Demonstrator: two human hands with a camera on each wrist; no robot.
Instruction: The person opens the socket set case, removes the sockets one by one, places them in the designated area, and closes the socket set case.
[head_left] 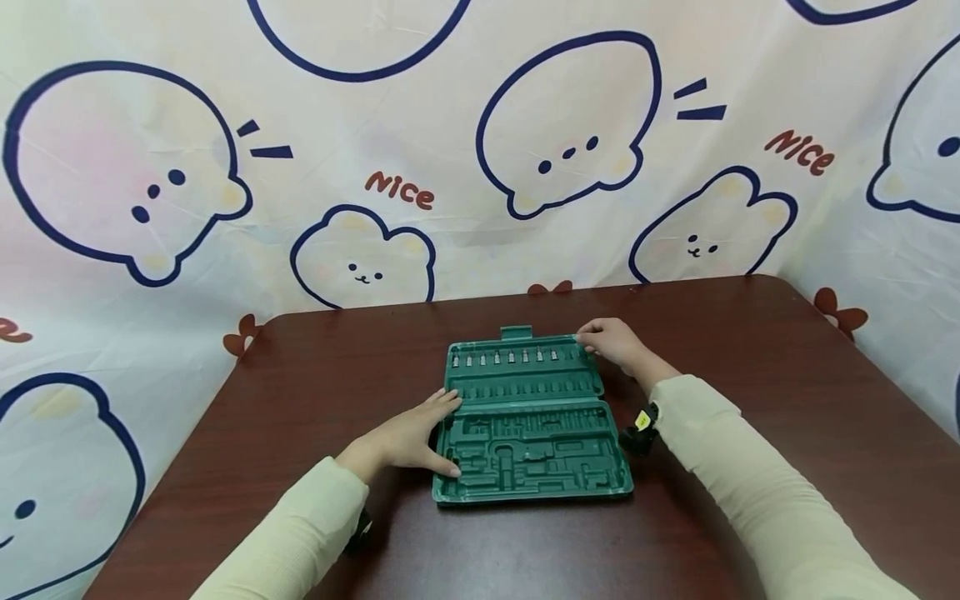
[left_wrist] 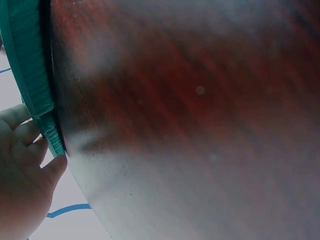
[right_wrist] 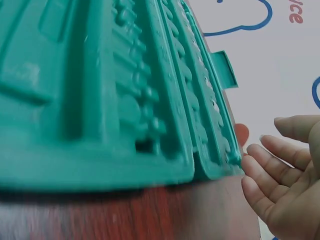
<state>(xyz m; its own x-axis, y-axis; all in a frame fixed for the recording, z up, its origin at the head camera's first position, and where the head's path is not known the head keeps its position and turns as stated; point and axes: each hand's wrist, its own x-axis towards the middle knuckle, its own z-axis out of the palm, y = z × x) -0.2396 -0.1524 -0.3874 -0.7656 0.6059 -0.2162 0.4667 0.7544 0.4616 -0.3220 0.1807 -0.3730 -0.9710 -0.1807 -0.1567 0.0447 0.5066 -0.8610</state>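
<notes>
A green plastic tool case (head_left: 528,408) lies unfolded flat on the table. Several small metal bits (head_left: 512,357) stand in a row along its far half, while the moulded slots (head_left: 525,467) of the near half hold nothing. My left hand (head_left: 408,433) rests along the case's left edge, thumb and fingers spread apart. By the far right corner is my right hand (head_left: 613,342), its fingers loosely bent. In the right wrist view the fingertips (right_wrist: 250,162) of that hand are at the case's edge, with nothing between thumb and fingers.
Beneath the case is a dark reddish-brown table (head_left: 352,358). A latch tab (head_left: 516,332) sticks out from the case's far edge. Behind the table hangs a pale cloth (head_left: 465,150) printed with cartoon figures. A black wrist device (head_left: 640,429) sits by the right sleeve.
</notes>
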